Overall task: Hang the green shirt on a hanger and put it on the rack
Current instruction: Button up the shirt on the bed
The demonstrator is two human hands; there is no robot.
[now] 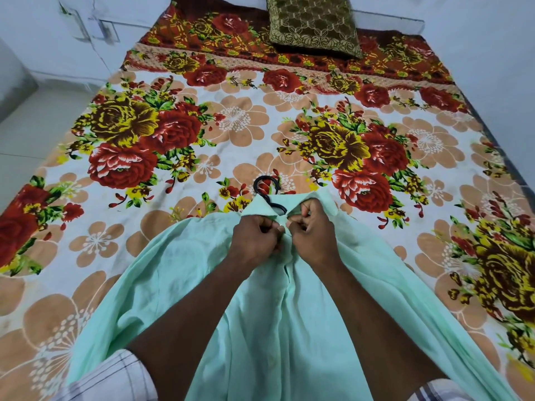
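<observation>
We saw the pale green cotton shirt (260, 314) on the floral bed (231, 125), its black plastic hanger (265, 189) inside; both hands, left (254, 237) and right (311, 234), pinched its collar closed.

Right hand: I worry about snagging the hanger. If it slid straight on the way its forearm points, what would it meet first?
Probably the shirt collar just past the right hand; beyond it only the floral bedsheet. The black hanger hook sits off to its left, though depth is unclear.
</observation>
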